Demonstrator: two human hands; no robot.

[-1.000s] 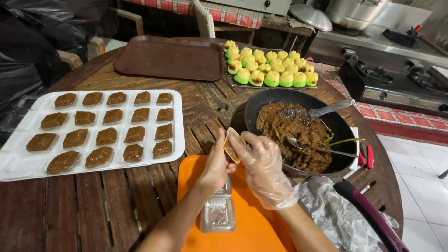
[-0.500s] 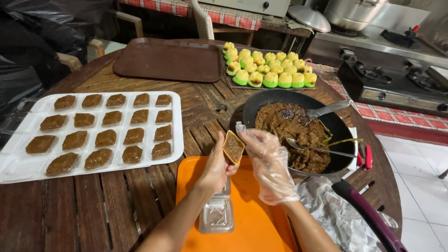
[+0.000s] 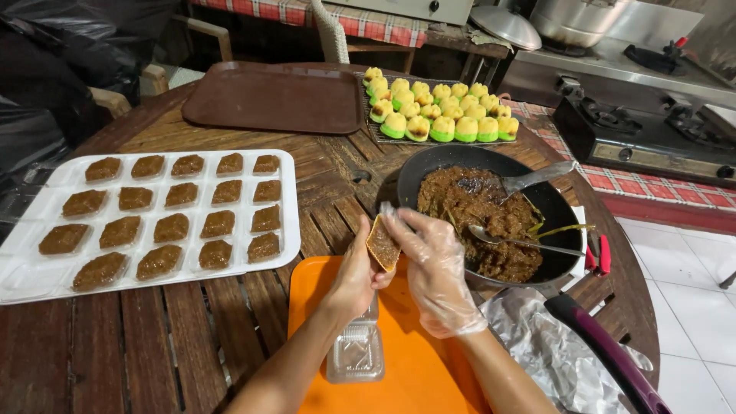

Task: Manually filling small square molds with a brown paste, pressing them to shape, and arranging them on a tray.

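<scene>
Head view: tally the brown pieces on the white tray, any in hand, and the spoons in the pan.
Brown pieces on white tray: 19
Held piece, between left hand and right hand: 1
Spoons in black pan: 2
Total: 22

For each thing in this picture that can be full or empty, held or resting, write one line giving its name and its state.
Left hand: bare, holding the brown block.
Right hand: gloved, fingers on the block.
Brown block: held above the orange board.
Clear mould: empty, on the board.
Pan: part full of brown filling, two spoons in it.
White tray: mostly filled with brown blocks.
Brown tray: empty.
</scene>
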